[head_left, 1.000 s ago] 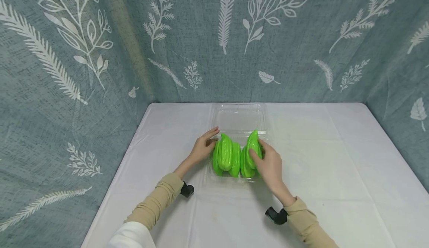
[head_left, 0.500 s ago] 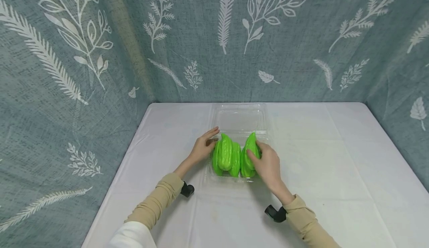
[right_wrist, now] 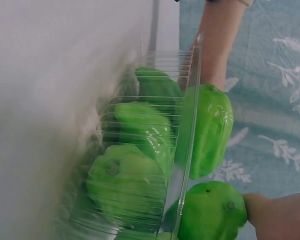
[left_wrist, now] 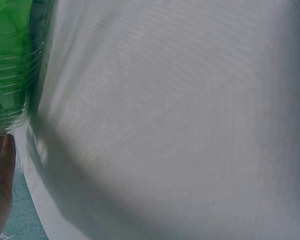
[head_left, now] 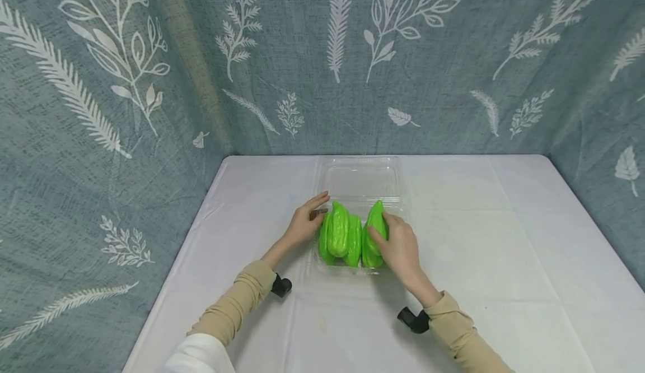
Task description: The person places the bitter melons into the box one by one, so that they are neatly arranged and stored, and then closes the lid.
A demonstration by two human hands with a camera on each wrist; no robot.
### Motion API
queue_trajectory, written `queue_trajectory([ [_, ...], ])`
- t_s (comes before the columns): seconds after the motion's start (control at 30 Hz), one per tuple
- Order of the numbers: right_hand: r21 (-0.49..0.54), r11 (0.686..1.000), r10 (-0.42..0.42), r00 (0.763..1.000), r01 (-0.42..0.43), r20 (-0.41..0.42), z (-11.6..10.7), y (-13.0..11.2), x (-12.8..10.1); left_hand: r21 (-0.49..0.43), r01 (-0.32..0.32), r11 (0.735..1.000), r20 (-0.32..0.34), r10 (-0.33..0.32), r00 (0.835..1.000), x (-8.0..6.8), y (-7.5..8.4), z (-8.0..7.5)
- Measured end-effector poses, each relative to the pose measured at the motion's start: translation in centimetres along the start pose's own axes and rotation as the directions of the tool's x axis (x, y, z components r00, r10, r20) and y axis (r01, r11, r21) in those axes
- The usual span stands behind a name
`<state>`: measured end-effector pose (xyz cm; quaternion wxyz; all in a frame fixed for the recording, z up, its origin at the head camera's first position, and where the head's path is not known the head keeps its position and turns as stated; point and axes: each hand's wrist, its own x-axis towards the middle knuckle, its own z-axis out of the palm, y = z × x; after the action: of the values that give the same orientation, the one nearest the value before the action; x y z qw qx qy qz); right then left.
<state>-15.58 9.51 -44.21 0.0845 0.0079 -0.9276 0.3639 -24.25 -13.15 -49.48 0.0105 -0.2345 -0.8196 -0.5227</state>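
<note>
Several glossy green peppers lie stacked in a clear plastic box, whose hinged lid is folded back flat behind it. My right hand grips the upper pepper on the box's right side, thumb at its left, fingers behind. The right wrist view shows that pepper above the rim, with other peppers below seen through the ribbed wall. My left hand rests at the box's left side, fingers extended; in the left wrist view a finger reaches the ribbed wall.
A white cloth covers the table. Patterned blue-green curtains hang behind it and at both sides. Black wrist-worn devices stick out below the forearms.
My right hand has shifted a little left with the pepper, which now lies closer to the middle of the box. The left hand stays in place.
</note>
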Motion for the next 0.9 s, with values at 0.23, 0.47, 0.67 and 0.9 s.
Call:
queue_trajectory([
  [0.23, 0.015, 1.000, 0.006, 1.000, -0.006, 0.003, -0.2, -0.1, 0.0, 0.008, 0.037, 0.999, 0.013, -0.037, 0.999, 0.2, 0.3, 0.0],
  [0.47, 0.036, 0.999, 0.007, 1.000, -0.007, 0.003, -0.3, -0.1, -0.1, 0.014, 0.057, 0.998, 0.019, -0.057, 0.998, 0.3, 0.7, 0.0],
  [0.67, 0.051, 0.999, 0.008, 1.000, -0.008, 0.002, -0.4, 0.0, -0.1, 0.042, 0.084, 0.996, 0.013, -0.084, 0.996, 0.4, 0.8, 0.0],
  [0.9, 0.051, 0.999, 0.008, 1.000, -0.008, 0.003, -0.6, 0.1, -0.1, 0.058, 0.074, 0.996, 0.018, -0.076, 0.997, 0.3, 1.1, -0.2],
])
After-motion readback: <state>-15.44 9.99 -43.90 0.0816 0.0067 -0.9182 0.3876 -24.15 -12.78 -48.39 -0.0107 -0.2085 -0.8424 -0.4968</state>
